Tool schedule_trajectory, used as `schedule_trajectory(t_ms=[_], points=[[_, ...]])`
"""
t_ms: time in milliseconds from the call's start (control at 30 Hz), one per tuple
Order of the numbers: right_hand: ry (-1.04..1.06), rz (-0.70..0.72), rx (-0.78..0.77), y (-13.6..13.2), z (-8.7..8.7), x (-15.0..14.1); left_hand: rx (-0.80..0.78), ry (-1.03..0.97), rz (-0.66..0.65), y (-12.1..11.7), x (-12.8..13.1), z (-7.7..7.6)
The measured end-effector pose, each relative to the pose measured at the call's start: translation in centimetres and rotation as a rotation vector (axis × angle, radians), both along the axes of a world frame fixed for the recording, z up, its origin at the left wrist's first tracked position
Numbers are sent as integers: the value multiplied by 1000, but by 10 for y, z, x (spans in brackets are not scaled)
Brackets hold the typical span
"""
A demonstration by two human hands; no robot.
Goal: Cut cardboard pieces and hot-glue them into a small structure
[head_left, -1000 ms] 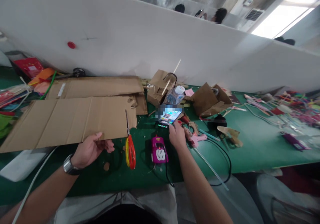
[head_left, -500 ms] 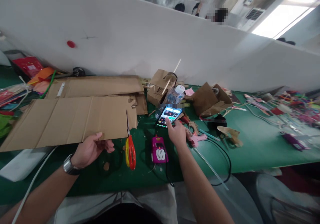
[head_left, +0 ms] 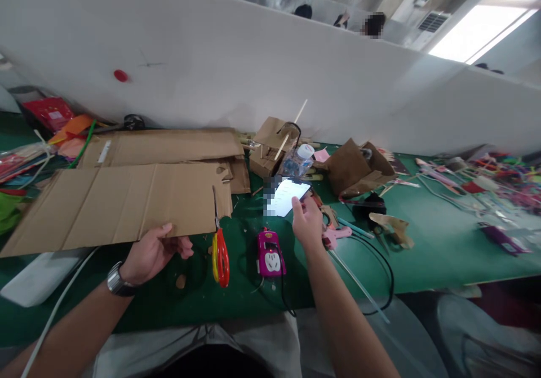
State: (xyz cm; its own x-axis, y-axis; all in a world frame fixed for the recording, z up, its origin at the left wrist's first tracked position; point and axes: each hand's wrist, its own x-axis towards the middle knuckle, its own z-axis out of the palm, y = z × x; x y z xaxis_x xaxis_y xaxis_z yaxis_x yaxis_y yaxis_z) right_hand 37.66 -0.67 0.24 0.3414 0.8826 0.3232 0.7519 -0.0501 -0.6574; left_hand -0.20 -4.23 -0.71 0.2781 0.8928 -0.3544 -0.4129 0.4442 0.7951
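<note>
My left hand [head_left: 154, 251], with a watch on the wrist, grips the near edge of a large flat cardboard sheet [head_left: 114, 203] lying on the green table [head_left: 439, 248]. My right hand [head_left: 307, 223] rests at the lower right edge of a smartphone [head_left: 287, 196] propped up with a white screen lit; its thumb points up beside the screen and the other fingers are curled. Red-and-yellow scissors [head_left: 220, 251] lie between my hands, blades pointing at the cardboard. A pink power socket [head_left: 269, 252] with a black cord sits just before the phone.
A pink glue gun [head_left: 336, 234], a plastic bottle [head_left: 298, 161], cardboard constructions [head_left: 270, 144] and brown paper scraps [head_left: 350, 169] crowd behind the phone. More cardboard [head_left: 169, 146] lies further back. A white partition [head_left: 236, 74] bounds the table. Colourful craft litter [head_left: 499, 181] lies far right. People's heads show beyond the partition.
The phone's screen changed from colourful content to white. My right hand shifted slightly right, from touching the screen to its edge. My left hand stayed put.
</note>
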Motion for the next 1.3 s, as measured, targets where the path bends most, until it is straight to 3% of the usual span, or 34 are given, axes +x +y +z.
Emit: schedule_trajectory(t_ms=[233,367,667,833,1300], points=[[50,-7,51,9,9,-4,17,-4,-14,0,-2,-1],[60,-33,36,11,4,-2,-4,-7,6,0,-3,-3],[36,114,-64,0,-7,8,13,0,-13,0,-3,-2],[89,122,-136,-3,-17,8,-13,-13,-10,0,-3,-1],[170,155,-96,-3,-21,7,-2,-1,-4,-1,0,3]])
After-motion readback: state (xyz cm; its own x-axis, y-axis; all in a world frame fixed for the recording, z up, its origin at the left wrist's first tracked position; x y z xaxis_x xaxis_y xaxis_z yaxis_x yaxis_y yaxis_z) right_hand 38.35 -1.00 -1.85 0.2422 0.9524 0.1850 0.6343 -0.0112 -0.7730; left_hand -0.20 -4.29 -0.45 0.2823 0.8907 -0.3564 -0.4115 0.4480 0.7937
